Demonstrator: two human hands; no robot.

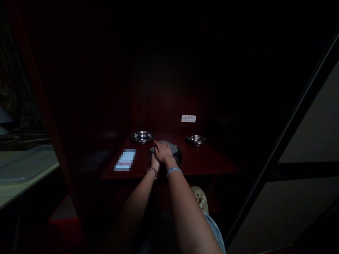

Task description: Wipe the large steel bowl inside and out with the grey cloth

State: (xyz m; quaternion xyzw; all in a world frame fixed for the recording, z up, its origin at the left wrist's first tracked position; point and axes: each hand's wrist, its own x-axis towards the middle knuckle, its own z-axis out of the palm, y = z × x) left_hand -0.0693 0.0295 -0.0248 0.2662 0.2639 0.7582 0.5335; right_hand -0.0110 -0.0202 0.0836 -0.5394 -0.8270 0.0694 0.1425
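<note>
My right hand (164, 151) lies across my left hand (155, 163), with its fingers stretched and slightly apart. Most of my left hand is covered, and its fingers are hidden. Beneath and around both hands is a grey, soft-looking thing (178, 155), perhaps folded cloth; its kind is not clear in the dim light. It rests on the dark red table (212, 163). A beaded bracelet (152, 170) circles my left wrist and a light blue band (174, 171) my right.
Shiny metal bowls stand towards the back, one at left (142, 138) and one at right (197, 140). A bright, blurred-out phone-like rectangle (125, 160) lies at left. A white socket panel (188, 119) is on the back wall. Below the table shows a clog (200, 198).
</note>
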